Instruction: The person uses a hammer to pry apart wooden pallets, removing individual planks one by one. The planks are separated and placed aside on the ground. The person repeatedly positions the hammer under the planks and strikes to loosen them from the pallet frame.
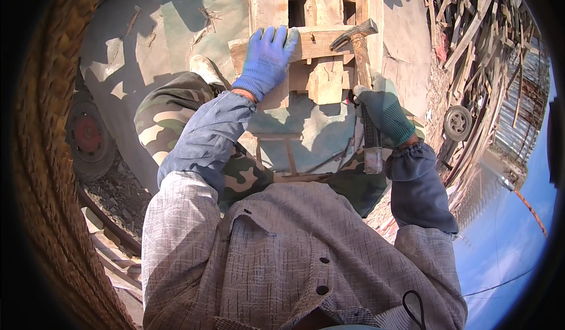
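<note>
My right hand [384, 107], in a grey-green knit glove, is closed around the handle of a claw hammer [362, 58]. The hammer's head lies over the right part of a crosswise wooden board [324, 43], claw towards the left. Whether the head touches the wood I cannot tell. My left hand [268, 56], gloved in blue, holds that same board near its left end, fingers reaching over to the far edge. Beneath it run several lengthwise planks of a wooden pallet [269, 3]. A small dark mark, perhaps a nail or hole, shows in the board between my hands.
Below the pallet spreads a greenish ground sheet [287, 118]. A large heap of scrap wood strips [472, 34] rises at the right, with a small wheel [457, 123] beside it. Another wheel with a red hub [88, 131] stands at the left. Corrugated metal sheeting [523, 100] is farther right.
</note>
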Motion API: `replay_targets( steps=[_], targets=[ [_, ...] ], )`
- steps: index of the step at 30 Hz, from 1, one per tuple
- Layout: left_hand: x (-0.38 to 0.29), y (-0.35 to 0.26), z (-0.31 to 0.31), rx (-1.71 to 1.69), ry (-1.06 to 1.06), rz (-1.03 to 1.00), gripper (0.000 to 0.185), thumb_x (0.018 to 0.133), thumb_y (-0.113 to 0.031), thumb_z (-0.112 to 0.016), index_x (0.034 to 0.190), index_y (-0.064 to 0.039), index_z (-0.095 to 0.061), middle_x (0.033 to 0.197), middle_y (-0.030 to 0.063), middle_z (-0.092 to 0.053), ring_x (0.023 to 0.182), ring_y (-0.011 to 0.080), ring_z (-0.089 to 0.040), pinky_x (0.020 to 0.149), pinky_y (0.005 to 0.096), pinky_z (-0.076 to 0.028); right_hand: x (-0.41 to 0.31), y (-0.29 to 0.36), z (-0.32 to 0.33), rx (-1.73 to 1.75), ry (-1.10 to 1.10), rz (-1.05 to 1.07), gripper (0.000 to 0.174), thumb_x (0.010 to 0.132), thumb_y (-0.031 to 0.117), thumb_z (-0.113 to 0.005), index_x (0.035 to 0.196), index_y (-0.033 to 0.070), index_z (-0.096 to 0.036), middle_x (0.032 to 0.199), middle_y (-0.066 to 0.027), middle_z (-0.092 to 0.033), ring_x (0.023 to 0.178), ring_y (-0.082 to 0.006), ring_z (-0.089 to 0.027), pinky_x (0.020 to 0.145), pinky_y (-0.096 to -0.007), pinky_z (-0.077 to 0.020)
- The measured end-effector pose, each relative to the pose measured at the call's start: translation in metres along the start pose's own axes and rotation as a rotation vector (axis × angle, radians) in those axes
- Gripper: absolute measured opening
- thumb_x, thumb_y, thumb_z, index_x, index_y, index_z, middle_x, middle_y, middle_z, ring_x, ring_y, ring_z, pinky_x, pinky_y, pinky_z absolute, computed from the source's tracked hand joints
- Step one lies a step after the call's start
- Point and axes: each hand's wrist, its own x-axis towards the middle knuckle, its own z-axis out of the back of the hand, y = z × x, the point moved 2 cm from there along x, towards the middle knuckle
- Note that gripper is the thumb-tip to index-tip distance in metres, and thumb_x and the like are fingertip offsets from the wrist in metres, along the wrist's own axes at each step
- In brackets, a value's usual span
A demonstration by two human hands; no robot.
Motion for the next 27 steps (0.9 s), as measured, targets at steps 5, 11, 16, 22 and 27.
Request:
replay_targets(
  steps=[5,11,16,22,27],
  targets=[
    [0.005,0.004,0.004,-0.042,0.035,0.023,0.083,0.063,-0.026,-0.083,0.139,-0.011,-0.055,0.125,0.0079,-0.056,0.112,0.0273,-0.055,0.098,0.0435,-0.044,0.010,-0.005,0.033,0.082,0.163,-0.270,0.018,0.096,0.016,-0.060,0.105,0.000,-0.065,0.069,-0.0167,-0.067,0.065,-0.0354,-0.068,0.060,-0.0397,-0.0530],
    [0.012,0.013,0.009,-0.212,0.179,0.135,0.082,0.064,-0.025,-0.083,0.140,-0.010,-0.054,0.124,0.0097,-0.058,0.114,0.0301,-0.055,0.098,0.0443,-0.044,0.026,-0.010,0.061,0.000,0.134,-0.295,0.065,0.096,0.019,-0.058,0.153,-0.003,-0.035,0.095,-0.0332,-0.066,0.092,-0.0444,-0.068,0.082,-0.0440,-0.0519],
    [0.014,0.014,0.012,-0.207,0.147,0.131,0.081,0.065,-0.025,-0.082,0.140,-0.009,-0.054,0.123,0.0105,-0.058,0.115,0.0307,-0.055,0.099,0.0445,-0.044,0.044,-0.012,0.073,-0.144,0.135,-0.133,0.067,0.095,0.008,-0.059,0.154,-0.006,-0.032,0.075,-0.0131,-0.059,0.068,-0.0133,-0.055,0.063,-0.0315,-0.0470],
    [0.015,0.017,0.009,-0.236,0.175,0.137,0.076,0.068,-0.028,-0.080,0.137,-0.008,-0.056,0.122,0.0102,-0.059,0.112,0.0302,-0.056,0.096,0.0439,-0.045,0.076,-0.029,0.116,-0.286,0.233,-0.017,0.062,0.093,0.009,-0.063,0.149,-0.003,-0.041,0.096,-0.0300,-0.069,0.092,-0.0414,-0.071,0.081,-0.0427,-0.0547],
    [0.016,0.016,0.010,-0.201,0.261,0.145,0.075,0.069,-0.026,-0.078,0.138,-0.006,-0.055,0.121,0.0111,-0.059,0.112,0.0298,-0.056,0.096,0.0430,-0.044,0.082,-0.040,0.109,-0.191,0.218,-0.129,0.060,0.094,0.012,-0.063,0.149,-0.001,-0.042,0.090,-0.0286,-0.068,0.084,-0.0367,-0.072,0.075,-0.0401,-0.0542]
  ],
)
